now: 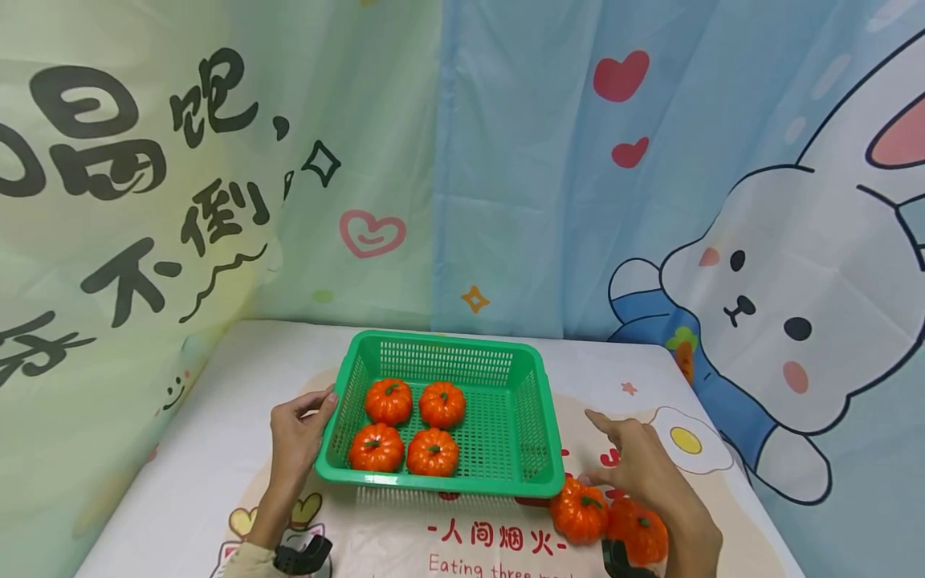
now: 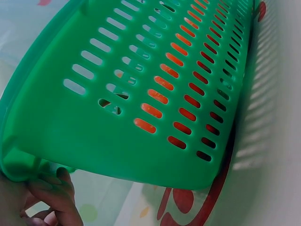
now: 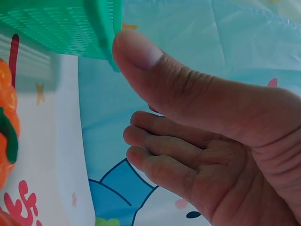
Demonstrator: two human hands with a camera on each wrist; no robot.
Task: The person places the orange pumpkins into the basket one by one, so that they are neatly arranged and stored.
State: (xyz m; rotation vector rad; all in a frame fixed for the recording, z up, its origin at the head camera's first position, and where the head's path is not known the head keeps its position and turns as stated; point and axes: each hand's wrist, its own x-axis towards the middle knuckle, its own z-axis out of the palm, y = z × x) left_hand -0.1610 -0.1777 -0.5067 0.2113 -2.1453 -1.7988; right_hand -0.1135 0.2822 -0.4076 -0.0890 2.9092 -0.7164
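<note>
A green plastic basket (image 1: 509,488) holds several small orange pumpkins (image 1: 433,453) in its left half. My left hand (image 1: 298,437) grips the basket's left rim, and its curled fingers (image 2: 54,195) show under that rim in the left wrist view. Off the basket's right side is my right hand (image 1: 639,466), holding nothing. Its thumb and fingers are spread apart in the right wrist view, the thumb (image 3: 141,56) close to the basket's edge; whether they touch cannot be told. Below this hand, two more pumpkins lie on the table: one (image 1: 580,514) by the basket's near right corner, another (image 1: 637,530) partly hidden by the wrist.
A white table cover (image 1: 260,353) with printed red lettering and cartoon drawings lies beneath everything. Behind the table hangs a cloth backdrop (image 1: 506,201) with a rabbit, hearts and large dark characters. Dark straps (image 1: 303,555) circle both wrists.
</note>
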